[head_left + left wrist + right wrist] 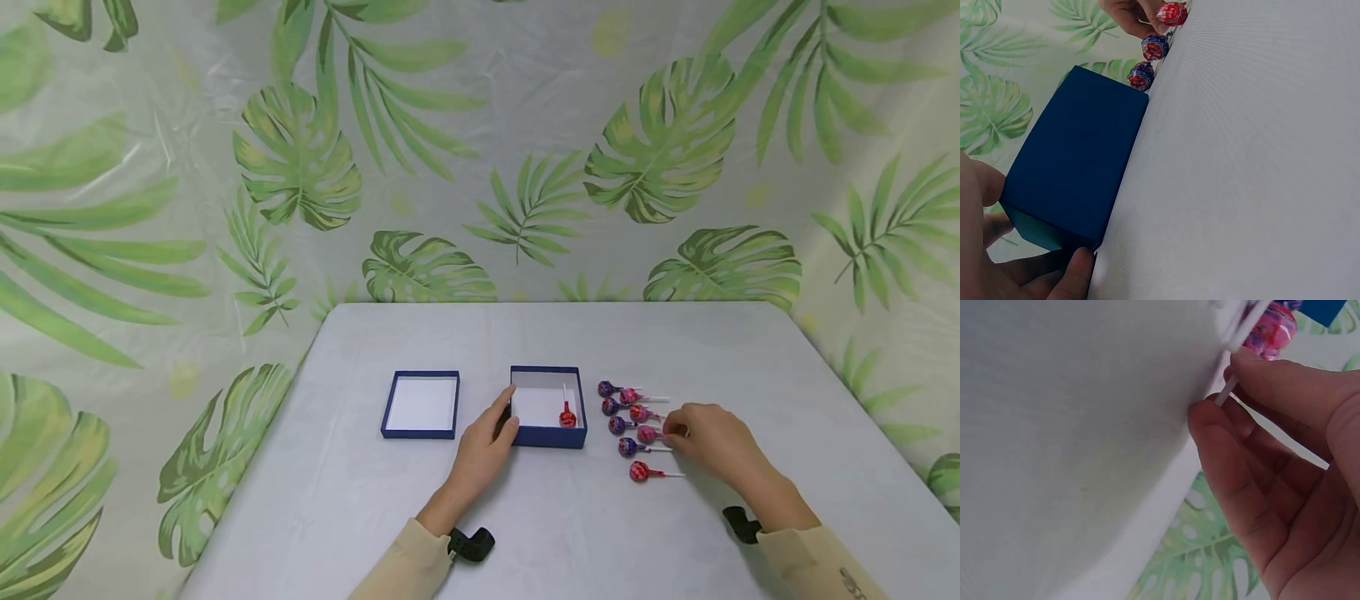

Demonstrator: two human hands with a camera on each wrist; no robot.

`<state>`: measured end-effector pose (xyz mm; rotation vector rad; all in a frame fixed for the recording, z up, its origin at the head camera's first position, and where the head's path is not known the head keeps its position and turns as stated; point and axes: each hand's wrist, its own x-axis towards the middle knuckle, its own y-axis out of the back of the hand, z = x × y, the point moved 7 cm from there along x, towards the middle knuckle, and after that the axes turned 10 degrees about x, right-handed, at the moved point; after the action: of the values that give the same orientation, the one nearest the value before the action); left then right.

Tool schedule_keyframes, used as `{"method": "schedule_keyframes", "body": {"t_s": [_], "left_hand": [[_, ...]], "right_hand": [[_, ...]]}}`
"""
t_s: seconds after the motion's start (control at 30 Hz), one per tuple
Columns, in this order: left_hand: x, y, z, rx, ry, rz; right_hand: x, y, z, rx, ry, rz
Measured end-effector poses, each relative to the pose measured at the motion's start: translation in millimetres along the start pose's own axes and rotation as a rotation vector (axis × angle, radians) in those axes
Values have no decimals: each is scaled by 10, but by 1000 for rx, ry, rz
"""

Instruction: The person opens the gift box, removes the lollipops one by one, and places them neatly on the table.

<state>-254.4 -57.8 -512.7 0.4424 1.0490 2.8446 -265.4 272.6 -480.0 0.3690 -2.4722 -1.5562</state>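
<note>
My left hand (486, 442) holds the left side of an open blue box (551, 437), its thumb by the near corner. One red lollipop (567, 418) lies inside against the right wall, stick pointing away from me. Right of the box, my right hand (708, 437) pinches the white stick (1227, 391) of a pink lollipop (647, 433) between thumb and forefinger. Around it on the table lie purple-blue lollipops (627, 447), another pink lollipop (639, 412) and a nearer red lollipop (640, 472). Their sticks mostly point right.
A shallow blue lid (420, 433) with a white inside lies left of the box. White cloth covers the table (555, 533), and a leaf-patterned curtain (525, 125) hangs behind it and along both sides. Each wrist wears a black camera band (471, 545).
</note>
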Motion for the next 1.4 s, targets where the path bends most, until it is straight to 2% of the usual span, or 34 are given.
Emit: {"method": "schedule_keyframes", "body": {"t_s": [0.43, 0.77, 0.93, 1.1, 1.4], "left_hand": [[4, -7, -30, 6, 9, -3], [5, -13, -17, 17, -1, -2], [4, 1, -16, 17, -1, -2], [7, 8, -17, 15, -3, -2], [7, -2, -11, 8, -4, -4]], "right_hand": [[23, -22, 55, -15, -5, -14], [50, 119, -6, -30, -42, -97], [111, 250, -142, -50, -26, -70], [229, 329, -353, -35, 26, -21], [411, 320, -721, 7, 123, 43]]}}
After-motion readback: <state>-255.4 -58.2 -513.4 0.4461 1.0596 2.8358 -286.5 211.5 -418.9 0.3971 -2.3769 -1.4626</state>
